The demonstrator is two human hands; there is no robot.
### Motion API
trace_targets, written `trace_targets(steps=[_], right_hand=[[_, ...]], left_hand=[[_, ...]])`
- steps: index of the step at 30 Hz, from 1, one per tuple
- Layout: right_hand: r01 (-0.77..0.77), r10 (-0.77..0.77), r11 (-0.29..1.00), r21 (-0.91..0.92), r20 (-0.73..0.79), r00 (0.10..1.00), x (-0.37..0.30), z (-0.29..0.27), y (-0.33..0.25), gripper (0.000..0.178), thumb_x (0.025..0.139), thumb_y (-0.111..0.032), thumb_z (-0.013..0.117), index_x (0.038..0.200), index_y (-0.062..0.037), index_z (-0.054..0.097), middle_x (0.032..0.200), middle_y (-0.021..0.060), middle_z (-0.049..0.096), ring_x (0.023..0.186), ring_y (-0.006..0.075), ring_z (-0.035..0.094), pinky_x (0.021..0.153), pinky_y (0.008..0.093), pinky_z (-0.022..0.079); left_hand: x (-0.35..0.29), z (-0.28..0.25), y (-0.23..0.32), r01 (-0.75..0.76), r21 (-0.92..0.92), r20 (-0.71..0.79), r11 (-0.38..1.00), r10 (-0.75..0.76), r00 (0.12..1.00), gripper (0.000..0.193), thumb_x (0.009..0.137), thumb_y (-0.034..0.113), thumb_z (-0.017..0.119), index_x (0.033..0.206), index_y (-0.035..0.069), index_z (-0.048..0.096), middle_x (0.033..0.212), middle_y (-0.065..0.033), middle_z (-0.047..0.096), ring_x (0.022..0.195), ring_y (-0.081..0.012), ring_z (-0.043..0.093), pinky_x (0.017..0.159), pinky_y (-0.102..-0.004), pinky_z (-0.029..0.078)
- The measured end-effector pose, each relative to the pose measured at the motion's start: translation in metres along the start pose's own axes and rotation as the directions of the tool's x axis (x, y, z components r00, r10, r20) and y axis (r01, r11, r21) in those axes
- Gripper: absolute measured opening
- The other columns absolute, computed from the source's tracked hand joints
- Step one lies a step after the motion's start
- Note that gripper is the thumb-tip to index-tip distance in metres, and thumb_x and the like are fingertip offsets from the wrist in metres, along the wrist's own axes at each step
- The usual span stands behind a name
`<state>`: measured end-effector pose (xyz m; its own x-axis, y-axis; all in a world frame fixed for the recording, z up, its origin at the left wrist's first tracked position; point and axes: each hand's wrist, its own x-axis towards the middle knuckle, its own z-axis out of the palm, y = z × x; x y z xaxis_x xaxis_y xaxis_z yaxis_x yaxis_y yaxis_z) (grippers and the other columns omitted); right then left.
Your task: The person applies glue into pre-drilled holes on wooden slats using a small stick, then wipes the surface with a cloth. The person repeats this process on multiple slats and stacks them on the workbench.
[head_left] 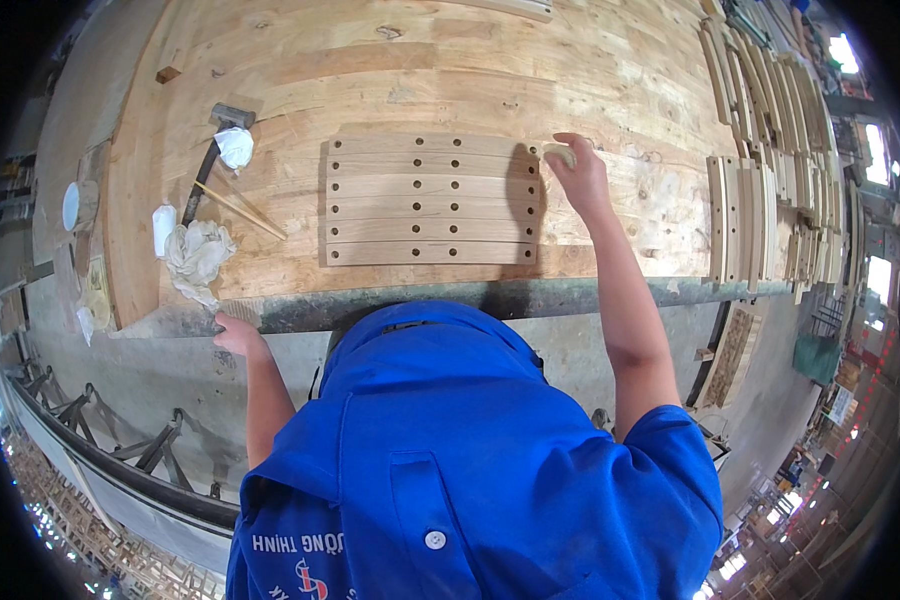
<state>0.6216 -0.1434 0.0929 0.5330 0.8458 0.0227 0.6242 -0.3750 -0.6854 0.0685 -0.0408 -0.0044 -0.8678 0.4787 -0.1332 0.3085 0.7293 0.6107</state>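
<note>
On my feed, the right hand (584, 178) grips a pale pad (562, 155) beside slats (385, 207) on the table (625, 105), likely for wiping, needing a flat pass next; I can't tell whether the left hand (238, 336) holds anything.

Bright, fairly even light is being spread over the wooden tabletop (640, 100), and a pale, washed-out patch is being formed below and right of the right hand's fingers (573, 138). Just left of them, a soft shadow is being cast across the ends of the slats (385, 175); farther below-left, the table edge (660, 290) is being darkened by another. Well to their right, windows (877, 155) are being blown out to white. Beyond the fingers on both sides, straight lines are being bowed, distant detail is being softened, and the corners are being swallowed by black.
</note>
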Motion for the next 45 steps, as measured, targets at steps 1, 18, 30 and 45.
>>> trace_targets(steps=[1, 18, 30, 45], right_hand=[[-0.086, 0.085, 0.992, 0.097, 0.018, 0.996, -0.002, -0.003, 0.0, 0.026, 0.091, -0.021, 0.066, 0.109, -0.002, 0.063, 0.083, 0.0112, 0.067, 0.065, 0.0189, 0.063, 0.061, 0.0305, 0.051], [-0.213, 0.192, 0.963, 0.164, 0.136, 0.972, -0.02, 0.01, 0.01, 0.024, 0.095, -0.023, 0.061, 0.104, -0.0008, 0.064, 0.066, 0.0079, 0.061, 0.05, 0.0122, 0.057, 0.05, 0.0292, 0.046], [0.046, -0.037, 0.995, -0.09, 0.103, 0.994, -0.022, 0.005, 0.002, 0.024, 0.095, -0.024, 0.061, 0.108, -0.0041, 0.065, 0.08, 0.0186, 0.067, 0.071, 0.025, 0.063, 0.069, 0.0351, 0.051], [-0.14, 0.132, 0.99, 0.037, 0.157, 0.979, -0.045, 0.005, 0.003, 0.022, 0.097, -0.023, 0.058, 0.107, -0.0041, 0.065, 0.074, 0.0105, 0.062, 0.06, 0.0145, 0.054, 0.059, 0.0302, 0.046]], left_hand=[[0.001, 0.001, -0.001, 0.001, -0.002, -0.001, 1.0, -0.001, 1.0, 0.077, 0.087, 0.053, 0.047, 0.114, -0.019, 0.048, 0.112, -0.0378, 0.056, 0.105, -0.0487, 0.056, 0.093, -0.0516, 0.043], [-0.001, -0.001, 0.0, -0.007, -0.024, 0.008, 1.0, 0.007, 1.0, 0.077, 0.087, 0.052, 0.047, 0.117, -0.019, 0.046, 0.116, -0.0384, 0.054, 0.106, -0.0485, 0.056, 0.092, -0.0516, 0.043], [-0.003, -0.003, 0.002, -0.003, -0.038, 0.022, 0.999, 0.003, 1.0, 0.078, 0.086, 0.051, 0.048, 0.118, -0.019, 0.045, 0.116, -0.0386, 0.054, 0.105, -0.0479, 0.057, 0.091, -0.0513, 0.043], [-0.002, -0.003, 0.003, 0.014, -0.032, 0.044, 0.999, -0.013, 0.999, 0.078, 0.087, 0.053, 0.047, 0.119, -0.018, 0.044, 0.116, -0.0377, 0.054, 0.105, -0.0479, 0.057, 0.091, -0.0515, 0.044]])
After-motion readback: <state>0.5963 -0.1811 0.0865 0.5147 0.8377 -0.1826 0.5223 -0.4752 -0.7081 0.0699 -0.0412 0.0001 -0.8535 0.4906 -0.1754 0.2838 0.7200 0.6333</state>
